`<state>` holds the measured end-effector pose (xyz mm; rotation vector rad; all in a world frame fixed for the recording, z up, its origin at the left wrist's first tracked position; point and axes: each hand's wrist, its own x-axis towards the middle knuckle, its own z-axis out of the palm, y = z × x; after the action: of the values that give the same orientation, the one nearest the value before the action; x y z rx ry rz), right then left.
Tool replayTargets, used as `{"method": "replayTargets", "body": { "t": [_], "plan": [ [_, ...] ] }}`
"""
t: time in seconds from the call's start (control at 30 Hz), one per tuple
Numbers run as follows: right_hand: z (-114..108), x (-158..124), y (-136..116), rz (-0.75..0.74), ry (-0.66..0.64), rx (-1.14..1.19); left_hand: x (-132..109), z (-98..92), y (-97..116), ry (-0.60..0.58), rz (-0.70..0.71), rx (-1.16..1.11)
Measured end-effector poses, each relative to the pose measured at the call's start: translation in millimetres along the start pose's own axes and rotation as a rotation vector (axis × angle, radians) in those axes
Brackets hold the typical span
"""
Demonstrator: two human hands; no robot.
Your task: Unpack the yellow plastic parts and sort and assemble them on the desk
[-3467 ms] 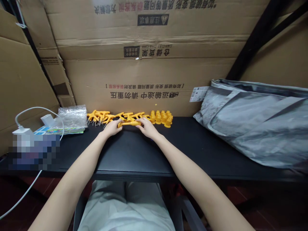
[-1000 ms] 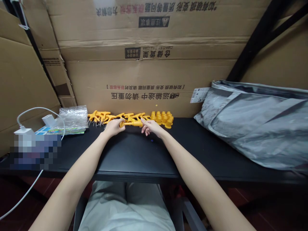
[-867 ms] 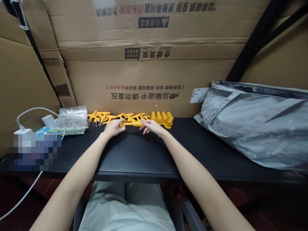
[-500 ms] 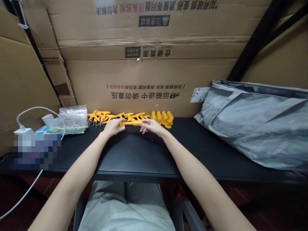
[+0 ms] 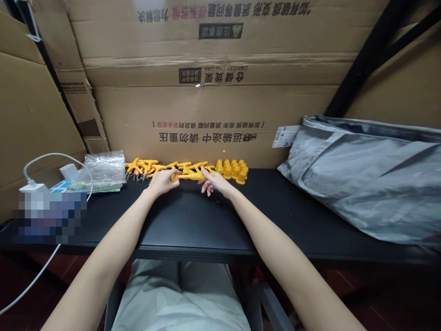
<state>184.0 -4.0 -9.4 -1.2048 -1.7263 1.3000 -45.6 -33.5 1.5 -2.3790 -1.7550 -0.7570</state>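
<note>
My left hand (image 5: 164, 182) is closed around the left end of a yellow plastic tool (image 5: 189, 176), which lies level between my hands just above the table. The thumb and fingers of my right hand (image 5: 214, 183) pinch its wider right end, the other fingers loosely curled below. Behind my hands lies a row of yellow T-shaped handles (image 5: 184, 167), several with twisted metal tips pointing down at the left. Just right of my right hand stands a group of yellow stepped caps (image 5: 235, 171). My fingers hide both ends of the held tool.
A black table (image 5: 193, 225) runs below a cardboard wall (image 5: 220, 105). Bubble wrap (image 5: 105, 168) lies on flat packets at the left, near a white charger (image 5: 34, 193) with a cable. A large grey bag (image 5: 372, 179) fills the right side.
My right hand has turned slightly, its thumb now higher on the tool and its lower fingers hanging further down. My left hand stays in place.
</note>
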Motion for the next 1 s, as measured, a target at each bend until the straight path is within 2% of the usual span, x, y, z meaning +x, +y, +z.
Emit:
{"method": "replayTargets", "body": {
  "t": [0.23,0.4,0.57,0.8,1.0],
  "plan": [
    [-5.5,7.6,12.4,-0.185,0.042,-0.019,1.4,1.0,-6.4,-0.036,-0.01,0.03],
    [-4.1,5.8,9.3,-0.219,0.034,0.008,0.6,0.4,-4.3,-0.021,0.002,0.024],
    [-0.1,1.2,2.6,-0.169,0.037,0.011,-0.7,1.7,0.3,0.015,0.024,0.033],
    [5.7,0.8,0.5,-0.077,0.084,0.003,-1.2,1.4,2.0,-0.015,0.0,0.05],
    [1.1,0.7,0.3,-0.048,0.079,-0.006,-0.8,2.7,0.3,-0.02,-0.022,0.034]
  ]
}}
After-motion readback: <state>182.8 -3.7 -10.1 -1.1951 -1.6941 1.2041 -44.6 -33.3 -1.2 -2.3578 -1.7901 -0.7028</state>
